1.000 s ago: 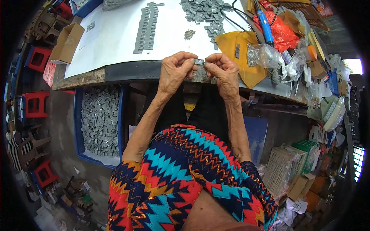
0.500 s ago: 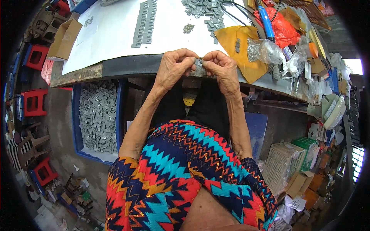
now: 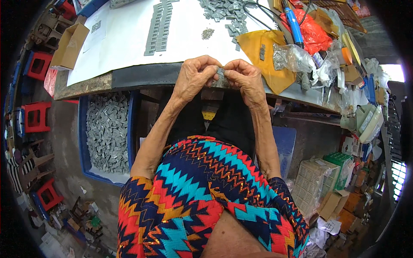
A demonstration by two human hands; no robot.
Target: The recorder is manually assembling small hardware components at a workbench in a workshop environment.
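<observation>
**Both hands pinch one small grey part at the counter edge**

Nearest the camera: a zigzag-patterned garment (image 3: 202, 202) in red, turquoise, navy and orange fills the lower middle. Both bare forearms rise from it toward the counter (image 3: 142, 75).

Left hand (image 3: 195, 79) and right hand (image 3: 245, 81) meet at the near edge of the counter, knuckles curled, fingertips together. Fingers of both hands are clenched on a small grey part (image 3: 220, 71), held between the two hands just above the counter edge. Exact shape of the part is too small to tell.

Below the counter on the left, a blue tray (image 3: 82, 142) on the floor is full of loose grey pieces.

On the counter beyond the hands: a white sheet (image 3: 124, 38) with rows of grey parts (image 3: 158, 26) lined up, and a loose pile of grey parts (image 3: 223, 8) further back. Just right of the hands, a yellow bag (image 3: 258, 47), then a clear plastic bag (image 3: 292, 58), a blue-handled tool (image 3: 294, 23) and an orange-red bag (image 3: 314, 34). Far left, a cardboard box (image 3: 69, 47) and red stools (image 3: 36, 116).
</observation>
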